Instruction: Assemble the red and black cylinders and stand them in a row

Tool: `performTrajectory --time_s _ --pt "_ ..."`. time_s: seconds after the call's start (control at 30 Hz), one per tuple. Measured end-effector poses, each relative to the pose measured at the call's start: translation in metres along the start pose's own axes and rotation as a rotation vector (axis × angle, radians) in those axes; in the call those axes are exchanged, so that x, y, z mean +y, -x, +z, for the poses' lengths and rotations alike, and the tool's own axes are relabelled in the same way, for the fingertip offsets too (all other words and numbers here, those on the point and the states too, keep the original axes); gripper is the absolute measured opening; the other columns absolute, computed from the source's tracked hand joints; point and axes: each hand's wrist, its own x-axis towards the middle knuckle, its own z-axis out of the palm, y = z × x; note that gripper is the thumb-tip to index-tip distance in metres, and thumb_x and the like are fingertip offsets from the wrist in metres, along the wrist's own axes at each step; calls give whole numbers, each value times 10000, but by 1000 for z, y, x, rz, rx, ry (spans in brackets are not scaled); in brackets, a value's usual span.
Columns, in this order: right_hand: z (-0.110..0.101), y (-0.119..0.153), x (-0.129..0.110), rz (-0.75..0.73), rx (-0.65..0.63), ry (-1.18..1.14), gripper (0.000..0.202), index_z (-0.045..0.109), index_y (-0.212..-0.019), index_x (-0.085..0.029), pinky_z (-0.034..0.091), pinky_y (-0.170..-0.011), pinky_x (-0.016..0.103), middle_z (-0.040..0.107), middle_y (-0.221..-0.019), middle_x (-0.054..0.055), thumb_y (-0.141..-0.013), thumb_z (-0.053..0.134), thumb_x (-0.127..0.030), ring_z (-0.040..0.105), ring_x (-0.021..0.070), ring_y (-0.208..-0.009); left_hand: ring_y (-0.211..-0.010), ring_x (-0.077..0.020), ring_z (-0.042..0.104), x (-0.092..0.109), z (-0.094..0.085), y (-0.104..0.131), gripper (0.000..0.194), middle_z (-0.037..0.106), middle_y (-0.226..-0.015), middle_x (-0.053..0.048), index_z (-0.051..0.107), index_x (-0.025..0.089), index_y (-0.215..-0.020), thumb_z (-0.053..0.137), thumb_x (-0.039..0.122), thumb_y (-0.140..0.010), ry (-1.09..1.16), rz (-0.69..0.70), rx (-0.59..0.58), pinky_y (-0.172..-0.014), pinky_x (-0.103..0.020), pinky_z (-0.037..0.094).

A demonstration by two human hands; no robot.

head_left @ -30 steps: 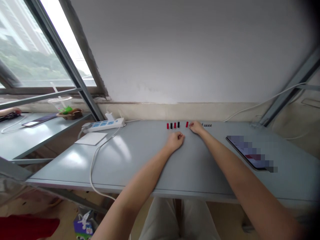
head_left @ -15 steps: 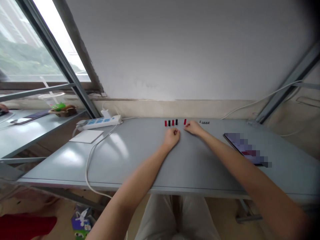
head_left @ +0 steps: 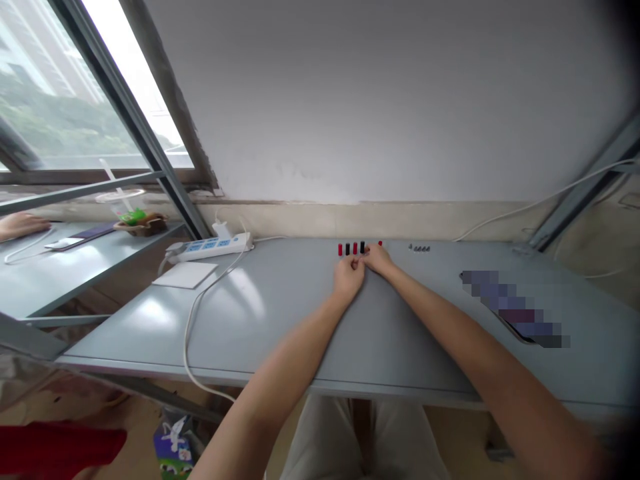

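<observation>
One black cylinder (head_left: 363, 247) stands upright, mid-frame, nearer my right hand (head_left: 379, 259) than my left hand (head_left: 349, 277); I cannot tell either grip's state.

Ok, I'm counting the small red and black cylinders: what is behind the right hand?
Behind the bare right hand, the top of one small red cylinder shows; its lower part is covered. Anything else there is hidden.

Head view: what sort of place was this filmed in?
Probably a dorm room or shared study space: a long metal-framed desk holds a power strip, a second desk adjoins it with a drink cup, and a window stands behind.
</observation>
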Motion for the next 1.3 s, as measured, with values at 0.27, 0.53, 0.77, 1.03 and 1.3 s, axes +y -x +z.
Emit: performTrajectory --time_s 0.27,0.53,0.77,1.03,1.3 --pt "-9 12 4 -36 -14 -36 109 636 -784 -146 397 -616 239 668 -788 87 -741 567 -218 586 168 -715 -507 -95 453 -1 1 -1 129 502 -517 12 549 158 -659 502 177 -777 37 -21 2 -534 -228 357" --pt "-29 50 13 -100 -34 -29 97 604 -784 -151 353 -579 220 647 -735 50 -754 536 -212 553 144 -667 -494 -95 472 -1 5 -2 108 523 -513 19 567 150 -733 481 171 -795 69 -25 -47 -556 -225 376" --pt "-36 64 12 -224 9 307 193 608 -940 -157 384 -721 276 661 -926 120 -814 475 -220 600 217 -848 -505 -94 495 5 1 -1 115 545 -536 13 528 154 -693 476 165 -795 87 20 -58 -557 -224 382" --pt "-46 69 3 -191 -19 411 237 601 -999 -129 387 -765 314 653 -965 162 -859 445 -240 604 256 -909 -520 -105 517 -1 8 1 150 564 -545 24 571 156 -872 586 172 -724 129 80 -86 -595 -251 418" --pt "-47 70 0 -273 19 455 240 606 -992 -109 378 -780 329 657 -953 163 -862 441 -224 598 259 -912 -503 -97 496 2 5 -1 111 563 -548 12 610 146 -845 572 200 -755 121 67 -84 -575 -244 408"
